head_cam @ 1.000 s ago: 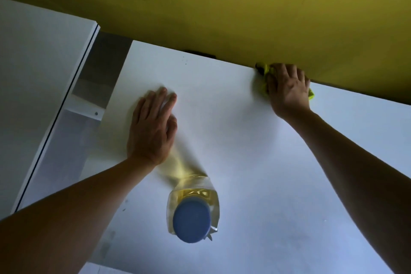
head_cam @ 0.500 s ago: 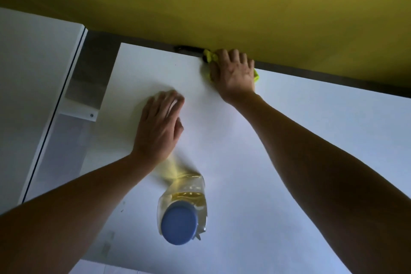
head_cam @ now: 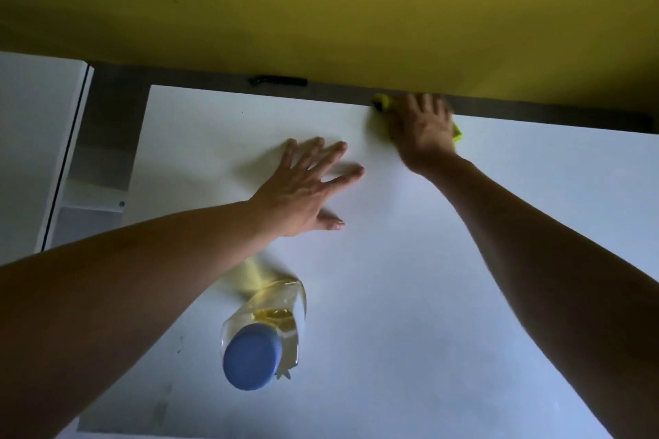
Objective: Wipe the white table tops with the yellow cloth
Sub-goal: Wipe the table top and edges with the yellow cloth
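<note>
The right hand (head_cam: 420, 134) lies on the yellow cloth (head_cam: 457, 132) at the far edge of the white bench (head_cam: 445, 278), right of centre. The hand is blurred; its fingers (head_cam: 424, 105) reach toward the far edge and lie over the cloth, pressing it down onto the bench, though whether they curl round it cannot be told. Only two bits of the cloth show: a corner past the fingertips at the far left of the hand, and a corner sticking out at the hand's right side.

The left hand (head_cam: 303, 189) rests palm down on the bench, left of the right hand and a little nearer. Its fingers (head_cam: 331, 153) are straight and spread, the thumb pointing right, and it holds nothing. The two hands are near each other but apart.

Near of the left hand stands a clear bottle (head_cam: 271, 324) with yellow liquid and a blue cap (head_cam: 251, 360), seen from above. It stands just beside the left forearm.

Beyond the far edge of the bench runs a dark strip, and above it a yellow wall (head_cam: 321, 3). A small black object (head_cam: 278, 81) lies in the strip, left of the cloth. At the far left is a second white bench (head_cam: 32, 118), parted from the first by a dark gap.
</note>
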Tool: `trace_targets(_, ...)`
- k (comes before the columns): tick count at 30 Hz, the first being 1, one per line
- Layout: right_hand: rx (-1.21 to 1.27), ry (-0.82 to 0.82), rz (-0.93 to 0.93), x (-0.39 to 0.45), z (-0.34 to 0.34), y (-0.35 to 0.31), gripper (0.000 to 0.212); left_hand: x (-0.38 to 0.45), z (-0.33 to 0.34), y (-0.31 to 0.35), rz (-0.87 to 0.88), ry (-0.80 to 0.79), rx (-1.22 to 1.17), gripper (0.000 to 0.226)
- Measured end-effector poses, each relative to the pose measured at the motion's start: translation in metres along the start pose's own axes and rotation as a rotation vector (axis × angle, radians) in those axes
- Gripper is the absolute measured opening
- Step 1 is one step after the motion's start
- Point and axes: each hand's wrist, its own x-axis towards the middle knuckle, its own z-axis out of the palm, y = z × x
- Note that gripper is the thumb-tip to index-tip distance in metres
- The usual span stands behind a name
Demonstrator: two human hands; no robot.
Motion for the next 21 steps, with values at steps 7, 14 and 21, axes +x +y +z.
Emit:
trace_targets(7, 0.126, -0.126, -0.292, 0.024, 0.004, -0.088, 0.047, 0.004, -0.024, 0.01, -0.007, -0.166, 0.06, 0.108)
trace_targets(14, 0.12, -0.138, -0.27, 0.017, -0.011, -0.005, 0.042, 0.007, -0.035, 0.023, -0.085, -0.268, 0.039, 0.115)
trace_targets(21, 0.126, -0.111, -0.181, -0.013, -0.049, 0.142, 0.054, 0.011, -0.034, 0.03, -0.105, -0.276, 0.031, 0.123)
